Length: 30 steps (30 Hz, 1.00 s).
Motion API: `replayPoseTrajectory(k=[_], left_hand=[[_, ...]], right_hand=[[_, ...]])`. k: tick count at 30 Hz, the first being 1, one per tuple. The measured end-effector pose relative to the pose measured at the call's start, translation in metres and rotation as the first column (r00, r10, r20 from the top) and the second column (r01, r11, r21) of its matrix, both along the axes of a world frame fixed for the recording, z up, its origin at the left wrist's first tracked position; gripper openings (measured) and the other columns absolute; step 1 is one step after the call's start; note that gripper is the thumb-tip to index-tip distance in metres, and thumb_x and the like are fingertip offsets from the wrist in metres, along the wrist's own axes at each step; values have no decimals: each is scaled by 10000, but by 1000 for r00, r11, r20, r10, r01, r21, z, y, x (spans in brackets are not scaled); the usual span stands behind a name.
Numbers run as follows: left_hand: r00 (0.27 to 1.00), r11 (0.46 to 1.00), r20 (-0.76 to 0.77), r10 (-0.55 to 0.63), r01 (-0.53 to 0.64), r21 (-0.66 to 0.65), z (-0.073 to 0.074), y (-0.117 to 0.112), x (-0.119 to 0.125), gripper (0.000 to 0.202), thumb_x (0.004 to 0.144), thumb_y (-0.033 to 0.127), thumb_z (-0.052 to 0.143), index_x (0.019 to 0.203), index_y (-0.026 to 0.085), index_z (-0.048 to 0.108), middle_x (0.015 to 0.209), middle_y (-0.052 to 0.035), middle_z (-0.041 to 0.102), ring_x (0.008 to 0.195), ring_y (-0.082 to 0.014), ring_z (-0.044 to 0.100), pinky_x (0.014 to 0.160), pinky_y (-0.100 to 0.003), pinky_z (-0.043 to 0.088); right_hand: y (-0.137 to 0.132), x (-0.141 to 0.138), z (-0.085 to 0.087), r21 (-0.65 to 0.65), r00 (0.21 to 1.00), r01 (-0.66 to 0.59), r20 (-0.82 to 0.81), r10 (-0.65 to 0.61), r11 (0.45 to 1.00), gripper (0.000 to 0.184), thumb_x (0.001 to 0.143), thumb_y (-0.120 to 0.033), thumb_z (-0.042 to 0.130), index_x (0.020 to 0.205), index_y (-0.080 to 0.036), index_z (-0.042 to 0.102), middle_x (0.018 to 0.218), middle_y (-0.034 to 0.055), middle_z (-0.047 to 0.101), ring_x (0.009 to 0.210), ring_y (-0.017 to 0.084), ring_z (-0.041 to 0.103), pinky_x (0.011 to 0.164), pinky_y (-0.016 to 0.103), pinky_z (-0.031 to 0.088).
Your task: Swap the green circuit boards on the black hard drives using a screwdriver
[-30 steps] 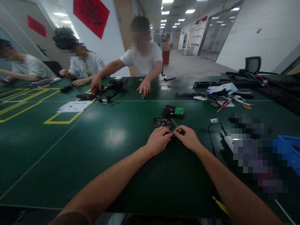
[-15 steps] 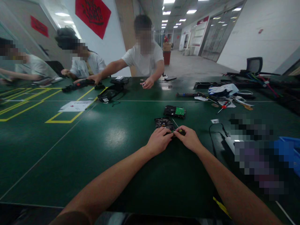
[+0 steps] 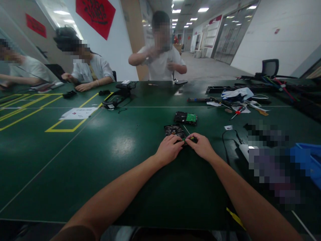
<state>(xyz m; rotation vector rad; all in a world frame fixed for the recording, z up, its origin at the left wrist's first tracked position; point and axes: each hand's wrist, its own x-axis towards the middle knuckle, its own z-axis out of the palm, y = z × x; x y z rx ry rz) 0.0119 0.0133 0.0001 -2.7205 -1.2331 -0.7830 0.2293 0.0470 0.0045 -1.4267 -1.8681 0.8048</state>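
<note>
My left hand (image 3: 170, 149) is closed, with its fingertips on the edge of a small green circuit board (image 3: 184, 139). Just beyond those fingers lies a dark, opened hard drive (image 3: 173, 130), its near side hidden by the hand. My right hand (image 3: 202, 146) is closed on a screwdriver (image 3: 187, 130), whose thin shaft points up and away to the left. The right thumb and forefinger also meet the board's right end. Behind the opened drive rests another hard drive (image 3: 185, 118) with a green board on its face.
Several tools, a white-and-blue glove (image 3: 237, 94) and a red-tipped screwdriver (image 3: 237, 112) lie at the back right. A black cable (image 3: 224, 147) curves right of my hands. A headset-like device (image 3: 117, 97) and a paper sheet (image 3: 79, 113) lie left. Across the table stands a person (image 3: 163, 60).
The person opposite has drawn both arms back from the table to their upper body; the dark tool under their hand is gone from there. My hands stay nearly in place.
</note>
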Motion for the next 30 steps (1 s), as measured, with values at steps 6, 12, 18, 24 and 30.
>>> replayPoseTrajectory(k=[6, 12, 18, 24, 30], left_hand=[[1000, 1000, -9, -2, 2, -14, 0, 0, -1, 283, 1008, 270, 563, 1258, 204, 678, 1268, -90, 666, 1145, -265, 583, 960, -436, 487], [1000, 1000, -9, -8, 8, -20, 1, 0, -1, 288, 1011, 269, 553, 1263, 207, 678, 1264, -103, 662, 1168, -268, 577, 964, -439, 491], [1000, 1000, -2, 3, -3, -21, -1, 1, 0, 274, 1000, 267, 574, 1242, 213, 691, 1257, -101, 665, 1159, -269, 580, 971, -444, 490], [1000, 1000, -9, 1, -1, -28, 1, 1, 0, 279, 1004, 269, 568, 1245, 203, 691, 1268, -100, 665, 1151, -271, 581, 971, -447, 493], [1000, 1000, 6, -14, 15, -23, 4, -1, 0, 280, 1005, 254, 564, 1255, 208, 681, 1256, -103, 666, 1140, -258, 589, 993, -453, 489]], right_hand=[[1, 2, 1, -68, 993, 50, -101, -57, 996, 342, 867, -546, 680, 947, -213, 698, 573, -20, 620, 484, 158, 541, 494, 279, 388], [2, 4, 4, -52, 996, 20, -84, -24, 998, 330, 874, -541, 680, 926, -216, 696, 599, -16, 634, 511, 160, 552, 519, 283, 397], [2, 3, 5, 97, 996, -61, 71, 54, 993, 215, 881, -439, 688, 850, -227, 712, 792, 8, 716, 661, 173, 595, 632, 302, 419], [3, 4, 2, 195, 991, -96, 106, 76, 976, 163, 903, -378, 671, 840, -237, 723, 872, 21, 716, 809, 199, 629, 722, 318, 426], [1, 3, 4, 249, 987, -109, 140, 76, 962, 140, 909, -348, 665, 846, -238, 725, 876, 30, 685, 811, 199, 623, 735, 324, 425]])
